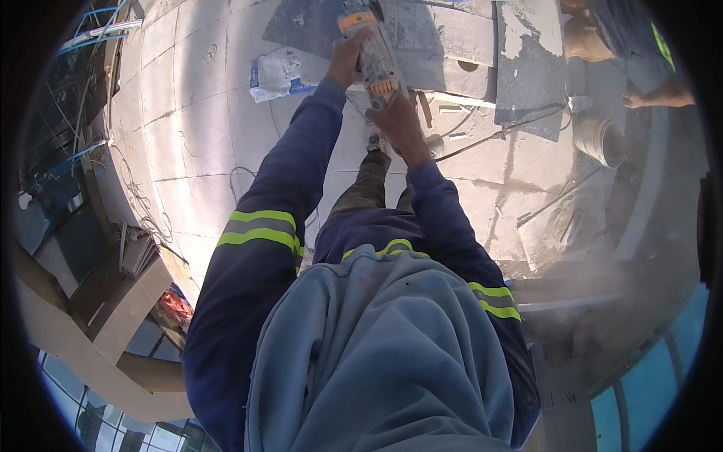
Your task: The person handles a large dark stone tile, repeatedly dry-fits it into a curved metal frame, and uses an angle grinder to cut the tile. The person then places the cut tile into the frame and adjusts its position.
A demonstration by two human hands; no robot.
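Observation:
A long, dust-covered power tool with orange parts (369, 56) reaches away from my body near the top middle. My left hand (346, 56) is closed on its far section, beside the upper orange part. My right hand (392, 120) grips its nearer end, below the lower orange part. Beneath and around the tool lie large grey boards (467, 34). A crumpled white-and-blue bag (275, 75) lies to the left of it. My shoe (373, 143) shows just under my right hand.
Another person's hand (636, 98) shows at upper right. A dusty bucket (599, 143) stands at right. Cables (147, 215) and thin offcuts (452, 109) lie on the tiled floor (188, 128). A ledge with stacked pieces (139, 252) is at left. Haze hangs at lower right.

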